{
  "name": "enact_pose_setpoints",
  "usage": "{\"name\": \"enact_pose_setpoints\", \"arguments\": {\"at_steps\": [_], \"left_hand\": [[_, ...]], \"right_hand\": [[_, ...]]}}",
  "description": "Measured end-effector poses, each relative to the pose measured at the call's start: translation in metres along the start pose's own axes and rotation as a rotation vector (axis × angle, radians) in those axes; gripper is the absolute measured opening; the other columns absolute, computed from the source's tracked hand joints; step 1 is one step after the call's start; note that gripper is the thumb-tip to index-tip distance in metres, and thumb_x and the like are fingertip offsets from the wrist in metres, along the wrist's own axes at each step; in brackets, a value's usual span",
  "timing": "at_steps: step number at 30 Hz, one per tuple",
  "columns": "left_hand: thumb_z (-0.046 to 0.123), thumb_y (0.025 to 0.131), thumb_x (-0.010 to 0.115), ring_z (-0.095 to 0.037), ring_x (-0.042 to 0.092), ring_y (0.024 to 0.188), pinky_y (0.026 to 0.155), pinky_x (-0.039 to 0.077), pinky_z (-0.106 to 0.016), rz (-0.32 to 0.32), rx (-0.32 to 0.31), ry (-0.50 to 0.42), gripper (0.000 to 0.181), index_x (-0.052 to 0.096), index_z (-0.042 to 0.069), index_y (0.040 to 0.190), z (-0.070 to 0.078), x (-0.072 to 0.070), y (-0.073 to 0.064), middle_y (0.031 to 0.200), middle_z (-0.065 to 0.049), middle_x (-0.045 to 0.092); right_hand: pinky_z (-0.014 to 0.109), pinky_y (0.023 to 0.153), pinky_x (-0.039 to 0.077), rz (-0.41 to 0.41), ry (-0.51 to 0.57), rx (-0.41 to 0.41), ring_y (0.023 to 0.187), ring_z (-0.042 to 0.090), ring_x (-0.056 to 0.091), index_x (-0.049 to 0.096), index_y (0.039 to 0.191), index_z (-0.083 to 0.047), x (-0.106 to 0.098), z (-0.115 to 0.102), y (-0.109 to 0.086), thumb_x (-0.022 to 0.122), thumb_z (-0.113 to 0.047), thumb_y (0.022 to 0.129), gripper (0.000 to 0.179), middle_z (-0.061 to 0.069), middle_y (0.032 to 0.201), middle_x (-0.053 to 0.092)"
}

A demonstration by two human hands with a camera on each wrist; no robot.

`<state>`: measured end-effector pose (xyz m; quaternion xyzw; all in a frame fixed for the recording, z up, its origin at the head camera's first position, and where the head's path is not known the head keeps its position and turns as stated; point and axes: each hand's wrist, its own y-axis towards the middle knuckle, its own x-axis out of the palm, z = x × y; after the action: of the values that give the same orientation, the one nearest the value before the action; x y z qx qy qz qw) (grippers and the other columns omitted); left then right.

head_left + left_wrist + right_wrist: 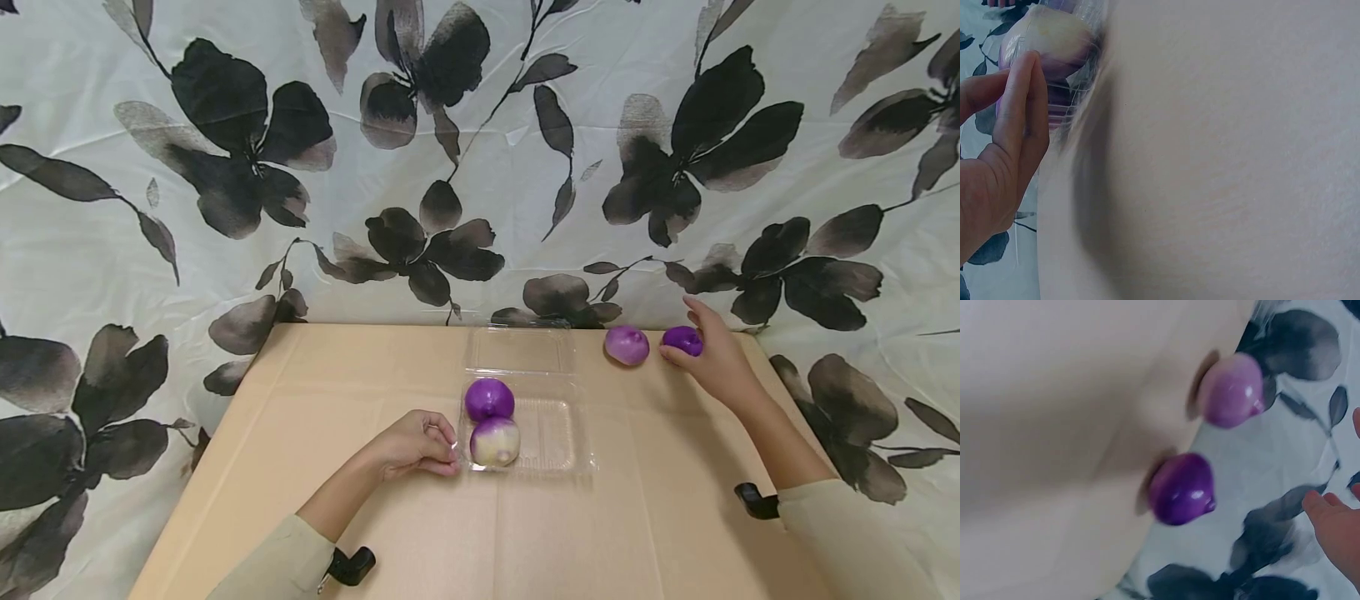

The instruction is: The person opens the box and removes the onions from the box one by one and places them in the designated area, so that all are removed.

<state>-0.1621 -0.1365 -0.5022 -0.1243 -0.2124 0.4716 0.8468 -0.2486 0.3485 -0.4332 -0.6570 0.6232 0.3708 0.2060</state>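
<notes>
A clear plastic clamshell container [551, 429] lies with its lid [520, 348] folded back. In its left half sit a purple onion [489, 398] and, nearer the front, a purple-and-white onion [495, 442]. My left hand [416, 444] pinches the container's front left rim, thumb against fingertips. Beyond the container, to the right, are a pale purple onion [627, 345] and a dark purple onion [681, 340]. My right hand [716, 358] reaches around the dark one, thumb and fingers spread. In the right wrist view, the fingers [1335, 528] stand apart from that dark onion [1182, 489].
Everything stands on a light tan tabletop [360, 367]. Behind its far edge hangs a white cloth [525, 183] with dark flower prints, which also shows at both sides. A black strap piece [352, 567] sits at the left wrist, another [757, 502] at the right.
</notes>
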Motion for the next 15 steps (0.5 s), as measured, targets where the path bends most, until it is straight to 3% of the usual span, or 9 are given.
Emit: {"name": "enact_pose_setpoints", "arguments": {"at_steps": [11,15], "left_hand": [[-0.019,0.086,0.062,-0.021,0.076,0.074,0.077,0.069,-0.034,0.009,0.000,-0.004,0.020,0.052,-0.011,0.101,0.001,0.001,0.003,0.077,-0.010,0.069],[-0.019,0.086,0.063,-0.021,0.076,0.074,0.076,0.069,-0.034,0.014,0.005,-0.007,0.020,0.052,-0.011,0.101,0.002,0.002,0.005,0.077,-0.010,0.070]], "right_hand": [[0.072,0.111,0.043,-0.059,-0.037,-0.160,0.144,0.049,0.040,0.029,0.160,-0.004,0.032,-0.042,0.007,0.086,-0.012,0.085,0.095,0.026,0.160,0.036],[0.071,0.114,0.041,-0.081,-0.054,-0.254,0.145,0.048,0.040,0.032,0.159,-0.006,0.045,-0.051,0.013,0.086,-0.011,0.083,0.093,0.024,0.161,0.037]]}}
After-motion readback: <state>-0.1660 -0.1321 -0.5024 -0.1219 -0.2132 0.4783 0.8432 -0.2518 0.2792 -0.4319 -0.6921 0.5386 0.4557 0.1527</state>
